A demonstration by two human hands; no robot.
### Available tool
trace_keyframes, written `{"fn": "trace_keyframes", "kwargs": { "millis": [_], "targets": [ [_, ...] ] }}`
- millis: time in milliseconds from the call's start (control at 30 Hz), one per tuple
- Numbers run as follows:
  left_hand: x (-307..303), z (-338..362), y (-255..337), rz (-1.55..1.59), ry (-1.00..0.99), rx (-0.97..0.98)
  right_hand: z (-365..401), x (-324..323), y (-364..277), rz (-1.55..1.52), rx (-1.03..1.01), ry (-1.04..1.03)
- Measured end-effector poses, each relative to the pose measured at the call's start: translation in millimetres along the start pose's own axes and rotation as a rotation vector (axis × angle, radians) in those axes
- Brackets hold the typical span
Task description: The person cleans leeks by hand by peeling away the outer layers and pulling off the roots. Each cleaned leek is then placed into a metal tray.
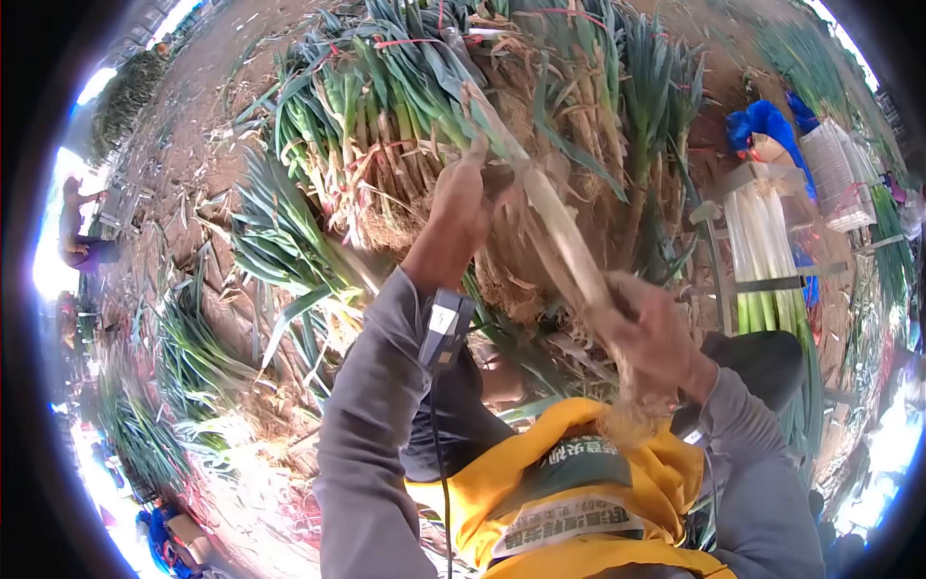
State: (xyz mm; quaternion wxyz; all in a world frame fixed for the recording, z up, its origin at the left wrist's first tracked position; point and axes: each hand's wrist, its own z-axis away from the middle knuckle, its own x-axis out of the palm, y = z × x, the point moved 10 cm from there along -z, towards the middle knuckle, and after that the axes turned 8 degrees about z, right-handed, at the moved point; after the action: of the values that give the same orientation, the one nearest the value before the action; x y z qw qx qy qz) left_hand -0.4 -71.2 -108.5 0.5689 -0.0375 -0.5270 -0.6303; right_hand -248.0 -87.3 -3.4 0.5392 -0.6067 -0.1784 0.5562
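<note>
A long green onion (pixel 559 222) slants across the middle, its leaves toward the upper left and its shaggy roots down by my lap. My right hand (pixel 661 333) is closed round its lower shaft, just above the roots. Farther up, my left hand (pixel 458 207) is closed at the stalk, its fingertips partly hidden and blurred. Loose, dry outer leaf hangs along the shaft between the hands. Behind my left hand stand bundles of green onions (pixel 376 145) with their roots down, some tied with red string.
More green onions (pixel 289 232) lie on the soil at left. On the right, peeled white green onions (pixel 762 232) rest in a metal stand (pixel 719 275). Beyond it are blue plastic (pixel 767 125) and a white crate (pixel 839 174). Another person (pixel 82 222) is at far left.
</note>
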Motion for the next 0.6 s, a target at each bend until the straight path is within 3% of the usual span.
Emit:
{"fn": "trace_keyframes", "kwargs": {
  "millis": [33, 100, 133, 167, 233, 267, 300, 400, 600],
  "targets": [
    [4, 1, -5, -0.002, -0.008, -0.009, 17, -2, 4, 0.001, 0.008, 0.009],
    [28, 8, -7, 0.041, -0.122, 0.029, 48, -12, -9, 0.357, -0.198, 0.045],
    [46, 16, -5, 0.059, -0.220, 0.070, 59, -16, -13, 0.559, -0.212, 0.012],
    [56, 23, -11, 0.060, -0.234, 0.056, 69, -20, -7, 0.564, -0.196, 0.024],
    [87, 39, -6, 0.044, -0.306, 0.116, 93, -32, -16, 0.753, -0.413, 0.218],
    [101, 49, -4, 0.092, -0.349, 0.125, 98, -36, -8, 0.784, -0.375, 0.243],
    [111, 51, -4, 0.084, -0.367, 0.111, 100, -37, 4, 0.786, -0.359, 0.262],
    [137, 58, 15, 0.078, -0.429, 0.294, 81, -45, 55, 0.256, -0.132, 0.230],
    [129, 58, 45, 0.179, -0.343, 0.371, 25, -34, 63, 0.228, -0.316, 0.282]
  ]
}}
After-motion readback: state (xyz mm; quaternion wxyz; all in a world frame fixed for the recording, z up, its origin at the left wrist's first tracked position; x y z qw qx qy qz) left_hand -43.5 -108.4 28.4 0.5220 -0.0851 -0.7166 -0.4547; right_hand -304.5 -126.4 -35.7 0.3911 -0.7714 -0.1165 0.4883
